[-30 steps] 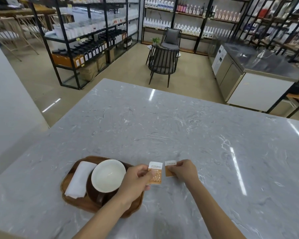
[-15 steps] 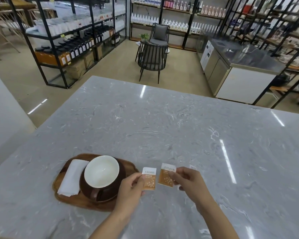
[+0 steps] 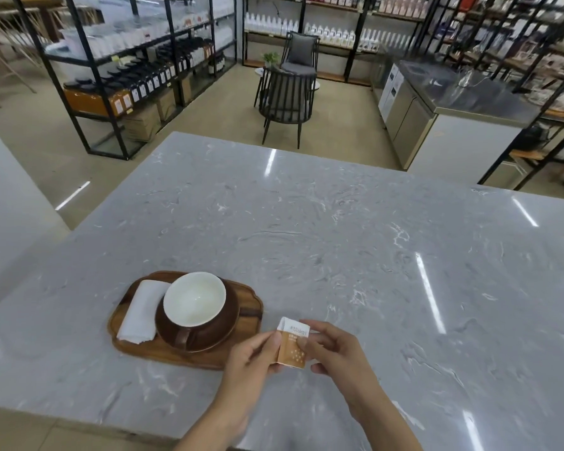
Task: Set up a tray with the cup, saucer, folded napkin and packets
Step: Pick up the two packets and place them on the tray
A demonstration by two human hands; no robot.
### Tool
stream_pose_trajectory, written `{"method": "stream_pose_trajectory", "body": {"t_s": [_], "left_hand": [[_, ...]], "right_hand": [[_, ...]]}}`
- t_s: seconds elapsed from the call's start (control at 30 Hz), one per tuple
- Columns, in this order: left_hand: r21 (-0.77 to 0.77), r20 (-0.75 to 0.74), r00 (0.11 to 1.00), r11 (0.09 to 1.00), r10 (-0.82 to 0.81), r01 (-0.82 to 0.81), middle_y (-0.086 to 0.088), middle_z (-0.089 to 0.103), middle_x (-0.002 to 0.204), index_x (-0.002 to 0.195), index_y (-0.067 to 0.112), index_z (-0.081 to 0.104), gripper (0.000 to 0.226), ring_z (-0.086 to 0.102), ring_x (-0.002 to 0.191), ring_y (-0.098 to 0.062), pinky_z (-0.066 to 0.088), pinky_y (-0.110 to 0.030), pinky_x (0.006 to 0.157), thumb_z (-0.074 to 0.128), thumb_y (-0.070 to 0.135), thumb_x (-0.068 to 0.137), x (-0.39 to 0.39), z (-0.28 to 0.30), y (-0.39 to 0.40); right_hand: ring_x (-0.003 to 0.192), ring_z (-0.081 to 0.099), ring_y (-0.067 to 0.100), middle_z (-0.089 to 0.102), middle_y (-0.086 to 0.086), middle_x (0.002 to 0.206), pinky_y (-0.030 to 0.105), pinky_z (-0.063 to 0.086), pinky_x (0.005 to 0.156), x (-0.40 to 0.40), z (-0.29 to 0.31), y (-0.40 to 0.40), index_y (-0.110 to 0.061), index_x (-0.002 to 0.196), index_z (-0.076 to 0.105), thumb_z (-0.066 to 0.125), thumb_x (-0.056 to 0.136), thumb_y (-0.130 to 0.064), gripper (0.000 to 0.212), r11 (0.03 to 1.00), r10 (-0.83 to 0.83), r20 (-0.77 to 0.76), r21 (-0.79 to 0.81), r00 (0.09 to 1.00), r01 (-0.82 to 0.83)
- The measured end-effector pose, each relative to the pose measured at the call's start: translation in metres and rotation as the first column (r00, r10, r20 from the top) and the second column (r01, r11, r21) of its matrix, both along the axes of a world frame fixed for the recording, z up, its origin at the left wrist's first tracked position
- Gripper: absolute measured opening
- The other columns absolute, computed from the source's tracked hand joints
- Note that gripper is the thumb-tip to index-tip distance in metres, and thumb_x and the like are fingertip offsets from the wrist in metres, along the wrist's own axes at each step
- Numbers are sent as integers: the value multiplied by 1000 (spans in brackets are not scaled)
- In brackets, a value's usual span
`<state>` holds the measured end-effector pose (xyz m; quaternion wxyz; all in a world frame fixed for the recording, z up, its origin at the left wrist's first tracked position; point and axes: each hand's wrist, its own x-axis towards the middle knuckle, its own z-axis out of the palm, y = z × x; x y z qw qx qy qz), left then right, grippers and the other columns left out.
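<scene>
Both of your hands share one grip on the packets [image 3: 292, 348]: your left hand [image 3: 253, 362] pinches the left edge between thumb and fingers, your right hand [image 3: 334, 349] pinches the right edge, and both are clamped on the orange-and-white paper. Only one printed face shows; a folded white edge at the top left hints at a second packet stacked behind, but you cannot tell that for sure from this angle.

Take the scene from the biggest thing down. Your grey marbled desk [image 3: 339, 242] carries everything. On its near left sits the wooden tray [image 3: 251, 302], its long axis running left to right across your view. The dark saucer [image 3: 228, 323] fills the tray's middle and right, with the white-lined cup [image 3: 194, 299] on it, handle toward you. The folded napkin [image 3: 139, 312] lies along the tray's left side, touching the saucer's rim.

What the next move likely turns on: the packets stand upright, held just off the tray's right end, so the tray lies to the left of your grip. Your left hand is the nearer one. Bare wood shows only in a narrow strip at the right end and along the near edge beside the saucer, so the packets probably need to go in flat there, clear of the saucer rim.
</scene>
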<state>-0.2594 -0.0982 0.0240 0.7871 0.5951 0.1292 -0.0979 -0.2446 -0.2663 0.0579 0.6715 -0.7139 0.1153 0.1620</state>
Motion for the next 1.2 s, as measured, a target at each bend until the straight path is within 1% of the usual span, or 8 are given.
{"method": "stream_pose_trajectory", "body": {"t_s": [0.13, 0.23, 0.4, 0.6, 0.9, 1.0, 1.1, 1.2], "left_hand": [[-111, -75, 997, 994, 15, -24, -6, 79, 111, 114, 16, 76, 24, 74, 104, -17, 59, -26, 83, 70, 12, 91, -18, 0, 15], [-68, -100, 991, 993, 92, -99, -5, 79, 108, 110, 14, 75, 28, 73, 107, -19, 57, -37, 95, 77, 5, 84, -35, -1, 24], [37, -121, 953, 960, 280, -277, 0, 80, 91, 93, 18, 78, 15, 74, 90, -14, 60, -32, 81, 81, 9, 82, -55, -9, 33], [166, -17, 932, 920, 362, -355, 8, 80, 92, 93, 25, 79, 13, 74, 91, -8, 62, -32, 83, 79, 15, 85, -66, -22, 50], [420, 224, 942, 848, 248, -323, 21, 78, 91, 91, 40, 79, 26, 72, 89, -3, 57, -15, 77, 79, 15, 85, -52, -37, 66], [549, 335, 929, 768, 158, -328, 28, 73, 99, 98, 38, 79, 27, 68, 98, -3, 56, -13, 77, 83, 16, 82, -40, -43, 65], [715, 410, 911, 606, 40, -348, 29, 71, 100, 105, 33, 80, 27, 59, 101, 0, 55, -15, 80, 83, 22, 81, -32, -49, 64], [817, 408, 912, 463, -42, -344, 26, 73, 105, 111, 32, 79, 30, 53, 98, 2, 57, -16, 77, 82, 28, 82, -27, -56, 62]], "right_hand": [[77, 74, 9, 82, 3, 91, 17, 54, 61, -16, -3, 15, -25, 108, 75, 75, 91, -16, 19, 997, -75, -25, 26, 997, 76], [75, 74, 10, 82, 5, 90, 20, 55, 61, -27, -4, 24, -22, 107, 75, 76, 90, -16, 18, 993, -111, -42, 44, 993, 112], [71, 75, 13, 81, 6, 85, 21, 56, 62, -33, -10, 44, -17, 104, 75, 75, 92, -19, 12, 995, -92, -47, 36, 995, 94], [69, 70, 13, 80, 9, 82, 28, 60, 70, -33, -22, 67, -11, 96, 78, 67, 98, -22, 15, 994, -108, -43, 18, 993, 109], [69, 75, 14, 80, 6, 81, 21, 58, 64, -6, -34, 77, -18, 100, 76, 72, 95, -18, 6, 995, -69, 80, -73, 994, 75], [67, 74, 14, 80, 7, 79, 24, 59, 65, 14, -40, 74, -15, 97, 77, 73, 94, -16, 5, 992, -53, 74, -113, 996, 61], [63, 72, 12, 80, 6, 75, 29, 58, 66, 32, -47, 69, -14, 93, 78, 75, 92, -15, 4, 986, -14, 56, -163, 998, 23], [60, 70, 11, 79, 6, 71, 26, 55, 62, 45, -55, 67, -13, 87, 78, 75, 91, -13, 5, 982, -9, 34, -186, 999, 15]]}}
